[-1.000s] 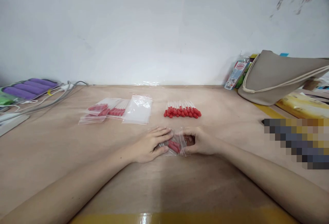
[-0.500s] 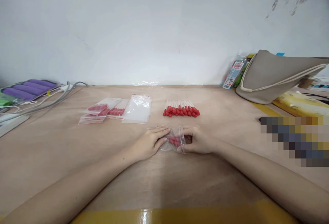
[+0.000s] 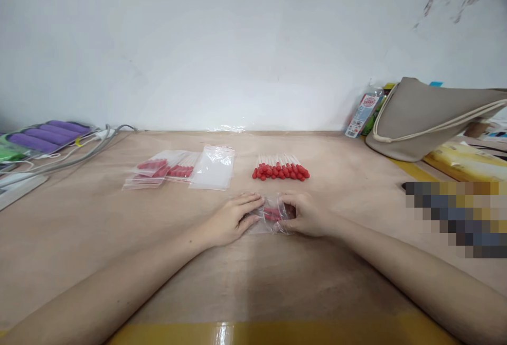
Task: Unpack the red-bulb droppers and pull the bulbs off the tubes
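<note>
A clear plastic zip bag (image 3: 259,227) lies low on the table between my hands, with red stick tips (image 3: 272,214) showing through it. My left hand (image 3: 237,218) holds down the bag's left side, its fingers reaching forward and its thumb lower down. At the right end, the curled fingers and thumb of my right hand (image 3: 303,215) grip the bag around the red tips. Behind them rests a bundle of red-tipped white sticks (image 3: 281,169). Filled bags (image 3: 152,169) overlap at the left, beside flat bags (image 3: 213,168) without sticks.
Purple padded rolls (image 3: 47,136), grey and white cables (image 3: 95,149) and a white edge of a device (image 3: 24,192) lie at the far left. To the right are a grey drawstring bag (image 3: 420,118), a boxed package (image 3: 360,115) and a yellow pack (image 3: 463,160). A wall stands behind.
My right hand has shifted slightly at the bag's end, and the red tips inside lie a little differently. Both hands stay on the bag; the whole view has moved slightly.
</note>
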`<action>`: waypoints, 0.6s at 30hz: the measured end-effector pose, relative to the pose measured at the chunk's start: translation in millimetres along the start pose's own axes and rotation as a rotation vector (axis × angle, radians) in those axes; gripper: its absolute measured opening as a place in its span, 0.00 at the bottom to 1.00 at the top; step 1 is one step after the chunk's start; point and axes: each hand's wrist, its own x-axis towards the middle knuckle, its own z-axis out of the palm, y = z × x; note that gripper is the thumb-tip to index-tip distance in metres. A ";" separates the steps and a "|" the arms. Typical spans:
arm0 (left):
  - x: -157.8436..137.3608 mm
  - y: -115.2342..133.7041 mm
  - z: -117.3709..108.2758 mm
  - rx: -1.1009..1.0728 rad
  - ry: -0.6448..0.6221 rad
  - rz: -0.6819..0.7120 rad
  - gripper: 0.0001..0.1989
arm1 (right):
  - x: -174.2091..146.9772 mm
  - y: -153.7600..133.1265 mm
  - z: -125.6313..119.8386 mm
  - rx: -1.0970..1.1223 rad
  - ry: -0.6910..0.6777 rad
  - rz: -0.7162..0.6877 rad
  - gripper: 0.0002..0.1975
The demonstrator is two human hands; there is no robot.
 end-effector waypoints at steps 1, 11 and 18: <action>0.1 0.1 -0.1 -0.002 -0.001 -0.002 0.20 | 0.3 0.0 0.6 0.019 0.018 0.042 0.11; 0.1 2.5 -3.8 0.019 -0.071 -0.021 0.23 | 2.7 -0.2 -7.9 0.214 -0.093 0.206 0.09; -0.9 2.0 -4.6 0.054 -0.108 -0.016 0.23 | 1.5 -1.1 -13.0 0.257 -0.145 0.246 0.10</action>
